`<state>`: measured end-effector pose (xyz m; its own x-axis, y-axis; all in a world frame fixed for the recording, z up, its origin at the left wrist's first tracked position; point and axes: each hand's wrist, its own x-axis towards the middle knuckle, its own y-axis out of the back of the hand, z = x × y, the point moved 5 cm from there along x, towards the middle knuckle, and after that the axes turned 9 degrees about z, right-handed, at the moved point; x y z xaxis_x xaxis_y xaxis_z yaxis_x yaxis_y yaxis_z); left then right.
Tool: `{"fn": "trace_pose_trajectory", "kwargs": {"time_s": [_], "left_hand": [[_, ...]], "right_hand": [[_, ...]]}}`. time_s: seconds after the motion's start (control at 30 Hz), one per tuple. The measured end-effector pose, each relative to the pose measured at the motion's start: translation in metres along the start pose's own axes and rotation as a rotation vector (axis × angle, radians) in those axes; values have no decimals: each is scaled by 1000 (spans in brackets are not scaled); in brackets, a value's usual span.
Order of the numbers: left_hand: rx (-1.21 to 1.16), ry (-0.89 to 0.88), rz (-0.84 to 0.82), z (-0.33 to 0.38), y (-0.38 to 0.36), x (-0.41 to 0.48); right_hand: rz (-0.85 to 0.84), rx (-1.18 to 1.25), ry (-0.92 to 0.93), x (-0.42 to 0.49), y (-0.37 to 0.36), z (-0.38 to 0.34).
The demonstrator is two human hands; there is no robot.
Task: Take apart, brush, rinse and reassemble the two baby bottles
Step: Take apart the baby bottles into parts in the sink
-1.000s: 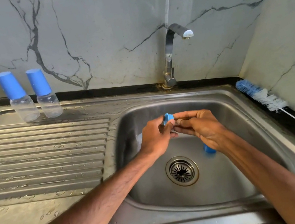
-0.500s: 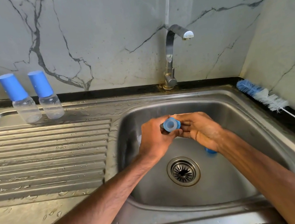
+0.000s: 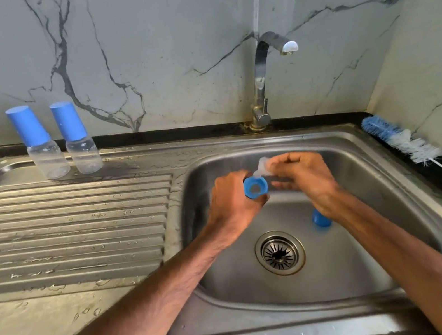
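Over the sink basin (image 3: 375, 243) my left hand (image 3: 229, 204) grips a blue screw ring (image 3: 256, 187), its round hole facing me. My right hand (image 3: 304, 176) pinches a clear silicone teat (image 3: 262, 167) just above and to the right of the ring, apart from it. A blue cap (image 3: 320, 220) lies on the basin floor, partly hidden under my right wrist. Two capped baby bottles (image 3: 44, 142) (image 3: 79, 139) with clear bodies stand upright at the back of the draining board.
A blue and white bottle brush (image 3: 404, 141) lies on the dark counter right of the sink. The tap (image 3: 265, 76) stands behind the basin with no water running. The drain strainer (image 3: 279, 253) sits in the basin floor. The ribbed draining board (image 3: 63, 233) is wet.
The ring has turned in my left hand so that its hole faces me. My right hand has pulled the clear teat out of the ring and lifted it up and to the right.
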<state>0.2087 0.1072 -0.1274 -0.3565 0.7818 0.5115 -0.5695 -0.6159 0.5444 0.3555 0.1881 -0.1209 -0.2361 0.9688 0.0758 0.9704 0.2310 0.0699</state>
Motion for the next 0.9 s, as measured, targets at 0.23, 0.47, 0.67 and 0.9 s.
{"fn": "trace_pose_trajectory", "kwargs": {"time_s": [0.23,0.47,0.67,0.9], "left_hand": [[-82,130,-30,-11,-3,-1],[-123,88,-67,-8,-4,0],[-142,14,-83,-7,0,0],[-137,-7,-123,-13,4,3]], "right_hand": [[9,384,-404,2,11,23],[-120,76,-474,-3,0,31],[-219,-305,-210,-3,-14,28],[-266,-129,-254,4,-14,31]]}}
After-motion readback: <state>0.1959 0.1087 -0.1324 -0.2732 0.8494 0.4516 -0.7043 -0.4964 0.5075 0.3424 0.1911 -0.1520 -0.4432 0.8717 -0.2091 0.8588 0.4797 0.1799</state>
